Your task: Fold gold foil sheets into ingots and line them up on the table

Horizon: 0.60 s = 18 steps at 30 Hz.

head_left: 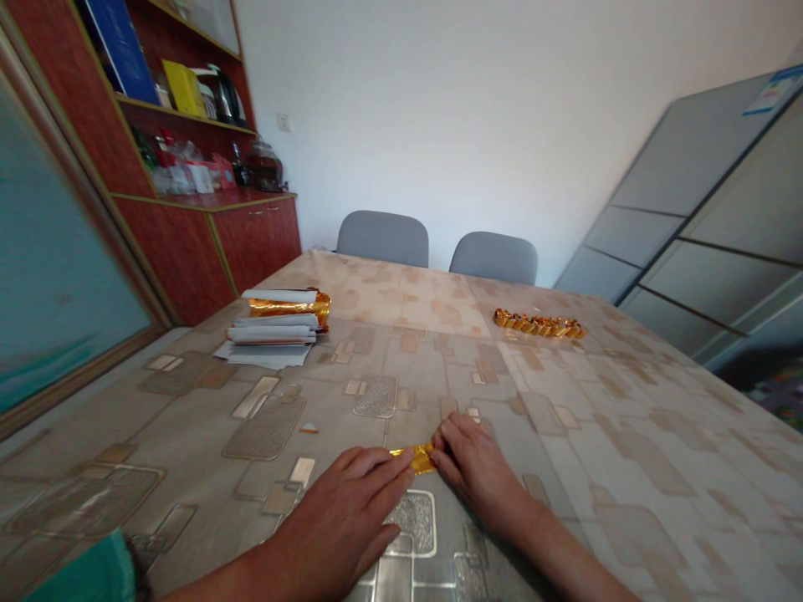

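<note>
A small folded strip of shiny gold foil paper (423, 458) lies on the table between my two hands. My left hand (351, 510) rests over its left end, fingers stretched out together and pressing down on it, thumb apart. At the right end, the curled fingers and thumb of my right hand (472, 464) pinch the strip; the fingertips partly hide that edge. Beyond my right hand sits a row of folded gold foil pieces (539, 323). Toward the far left is a stack of gold foil and white-backed paper sheets (273, 330).
A patterned tablecloth (207, 418) covers the table. A tiny paper scrap (309, 429) lies ahead of my left hand. Two grey chairs (382, 238) stand at the far edge. Behind on the left is a red cabinet (257, 247) with shelves; a grey cabinet (665, 184) stands right.
</note>
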### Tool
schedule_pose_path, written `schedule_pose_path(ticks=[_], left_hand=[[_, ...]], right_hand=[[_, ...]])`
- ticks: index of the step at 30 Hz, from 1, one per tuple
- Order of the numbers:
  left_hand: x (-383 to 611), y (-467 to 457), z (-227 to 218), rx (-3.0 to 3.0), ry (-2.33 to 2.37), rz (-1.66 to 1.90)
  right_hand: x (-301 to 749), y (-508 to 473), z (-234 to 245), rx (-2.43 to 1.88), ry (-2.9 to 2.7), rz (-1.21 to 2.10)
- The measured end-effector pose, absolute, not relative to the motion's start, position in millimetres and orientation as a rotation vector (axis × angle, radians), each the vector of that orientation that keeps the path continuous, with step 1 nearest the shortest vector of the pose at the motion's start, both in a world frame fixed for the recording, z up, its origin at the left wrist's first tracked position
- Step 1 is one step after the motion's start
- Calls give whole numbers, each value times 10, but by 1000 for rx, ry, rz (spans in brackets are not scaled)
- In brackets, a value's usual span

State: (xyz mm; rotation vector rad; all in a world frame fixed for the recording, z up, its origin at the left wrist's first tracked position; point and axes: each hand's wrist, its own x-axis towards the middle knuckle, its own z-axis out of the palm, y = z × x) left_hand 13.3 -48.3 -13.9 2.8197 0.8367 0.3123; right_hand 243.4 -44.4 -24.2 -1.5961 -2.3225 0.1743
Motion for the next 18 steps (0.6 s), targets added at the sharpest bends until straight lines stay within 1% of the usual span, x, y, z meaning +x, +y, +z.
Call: schedule_pose_path(ticks=[10,14,18], left_hand=[[82,-395,-92,2799,706,297],[69,-374,-95,2797,709,340],[146,-308,-73,2764,741,388]], right_hand=[[2270,-378,-214,-1766,-2200,142],[2324,-360,-244,-1746,-2186,219],[2455,-343,-217,-1631,-2202,387]])
